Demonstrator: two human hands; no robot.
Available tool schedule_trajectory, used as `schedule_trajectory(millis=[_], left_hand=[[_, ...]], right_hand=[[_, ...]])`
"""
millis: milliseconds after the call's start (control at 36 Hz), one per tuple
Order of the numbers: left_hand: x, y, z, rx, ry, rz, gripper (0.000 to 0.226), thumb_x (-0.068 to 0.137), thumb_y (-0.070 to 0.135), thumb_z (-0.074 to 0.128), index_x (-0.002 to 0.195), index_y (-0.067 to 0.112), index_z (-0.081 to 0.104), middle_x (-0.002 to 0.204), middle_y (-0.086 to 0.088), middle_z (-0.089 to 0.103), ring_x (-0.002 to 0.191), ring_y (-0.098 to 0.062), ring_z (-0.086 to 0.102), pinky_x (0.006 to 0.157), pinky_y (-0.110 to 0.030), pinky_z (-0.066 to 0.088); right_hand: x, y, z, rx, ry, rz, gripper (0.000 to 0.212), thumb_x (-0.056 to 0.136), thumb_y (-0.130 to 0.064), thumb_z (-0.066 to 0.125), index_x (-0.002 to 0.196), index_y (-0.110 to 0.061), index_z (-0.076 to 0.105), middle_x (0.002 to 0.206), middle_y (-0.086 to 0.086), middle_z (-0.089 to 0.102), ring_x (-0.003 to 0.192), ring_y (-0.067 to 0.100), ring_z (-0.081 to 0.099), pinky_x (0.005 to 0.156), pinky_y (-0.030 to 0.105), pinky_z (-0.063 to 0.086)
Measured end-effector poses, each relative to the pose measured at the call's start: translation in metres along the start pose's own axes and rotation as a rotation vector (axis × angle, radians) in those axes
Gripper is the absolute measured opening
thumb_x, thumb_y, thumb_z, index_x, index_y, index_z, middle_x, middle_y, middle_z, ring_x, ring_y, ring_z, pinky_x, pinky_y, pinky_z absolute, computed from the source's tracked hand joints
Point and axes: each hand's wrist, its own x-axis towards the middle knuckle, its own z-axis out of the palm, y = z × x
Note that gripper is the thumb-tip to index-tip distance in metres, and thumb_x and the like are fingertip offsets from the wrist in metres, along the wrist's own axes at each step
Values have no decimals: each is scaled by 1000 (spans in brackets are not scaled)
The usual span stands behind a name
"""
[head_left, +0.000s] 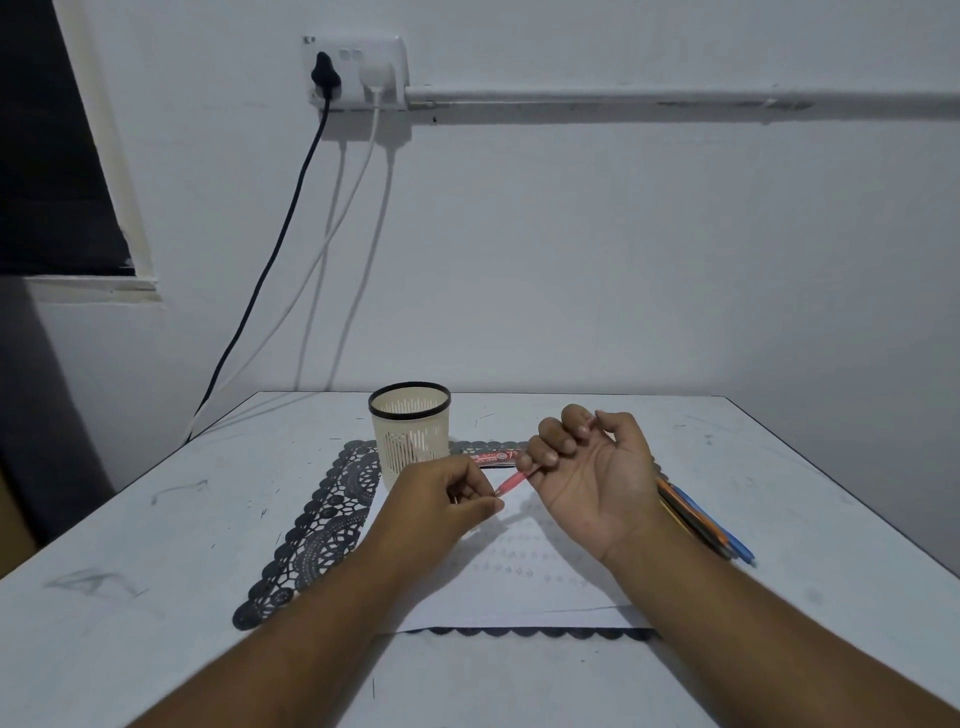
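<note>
Pink-red plastic shows between the two hands: a slim pen (511, 480) held in the air above the sheet of paper (519, 587), slanting from lower left to upper right. The left hand (441, 499) pinches its lower end between thumb and fingertips, the other fingers curled in. The right hand (592, 473) is turned palm up, its fingers folded round the upper part of the pen, so most of the barrel is hidden there. The paper lies on a black lace mat (322, 525), whose scalloped edge shows along the left and at the near side. The white table (156, 519) has bare surface to the left of the mat, to the far right and in front of the forearms; its back edge meets the wall and its left and right edges run diagonally toward the person. Just beyond the left hand stands a cream slotted cup (410, 436) with a black rim, on the mat's far end. A red box (493, 457) lies flat behind the pen, between cup and right hand. A bundle of coloured pens (701, 525) lies on the table just right of the right wrist, partly hidden by it. On the wall, a socket (356, 73) feeds cables (260, 291) that hang down behind the table's left rear corner.
</note>
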Motion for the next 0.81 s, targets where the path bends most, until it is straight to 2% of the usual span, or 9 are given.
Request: schedule_trajectory(millis=[83, 139, 194, 278, 417, 556, 694, 750, 806], left_hand=[[1, -3, 1, -8, -17, -6, 16, 80, 13, 85, 72, 21, 73, 71, -8, 70, 63, -19, 60, 62, -32, 45], [1, -3, 2, -24, -27, -8, 15, 80, 13, 85, 73, 23, 75, 72, -7, 70, 68, -33, 65, 65, -36, 47], [1, -4, 2, -24, -35, -5, 15, 81, 13, 84, 74, 24, 76, 72, -5, 71, 74, -36, 67, 66, -36, 48], [1, -2, 1, -25, -51, -4, 15, 85, 13, 81, 76, 25, 77, 73, -4, 72, 72, -32, 67, 67, -36, 50], [0, -3, 1, 11, -66, 17, 14, 89, 18, 78, 77, 24, 77, 73, -7, 71, 65, -14, 56, 63, -30, 41], [1, -2, 0, 19, 24, 33, 16, 87, 13, 80, 74, 21, 74, 64, 0, 67, 56, -7, 52, 55, -22, 39], [1, -4, 0, 42, 67, 26, 17, 83, 12, 83, 72, 20, 73, 66, -1, 69, 56, -8, 56, 55, -25, 43], [1, -4, 0, 41, 70, 31, 17, 83, 12, 83, 72, 21, 73, 65, -1, 68, 55, -7, 55, 55, -24, 42], [1, -2, 2, 60, 64, 50, 16, 82, 13, 84, 72, 20, 74, 64, 1, 68, 55, -4, 54, 54, -21, 41]], right_hand=[[-1, -1, 1, -14, -13, -12, 26, 87, -30, 41, 65, -17, 36, 67, 3, 27, 58, 20, 30, 66, 36, 35], [-2, -1, -1, 2, -14, -14, 30, 90, -34, 40, 66, -17, 37, 67, 2, 28, 58, 20, 29, 65, 35, 34], [-2, -1, -3, 17, -13, -8, 36, 95, -40, 37, 67, -16, 39, 67, 2, 29, 60, 19, 29, 65, 35, 33], [-2, -1, -3, 25, -16, -6, 38, 95, -41, 38, 67, -16, 40, 67, 2, 29, 60, 19, 29, 65, 35, 35], [-1, -1, -2, 5, 9, -10, 31, 95, -36, 42, 74, -15, 48, 68, 3, 33, 59, 20, 34, 68, 36, 39], [0, 1, 2, 6, 37, -22, 26, 89, -37, 53, 85, -12, 55, 77, 9, 55, 71, 26, 53, 84, 44, 52], [-2, 6, 2, 24, 30, -10, 36, 100, -38, 43, 79, -11, 55, 72, 8, 47, 67, 26, 48, 99, 49, 45], [-2, 7, 2, 45, 15, -18, 42, 101, -41, 39, 74, -11, 52, 70, 6, 42, 63, 24, 43, 94, 47, 44], [-3, 6, 1, 49, -5, -21, 44, 99, -44, 38, 70, -13, 50, 70, 5, 39, 62, 23, 40, 82, 42, 42]])
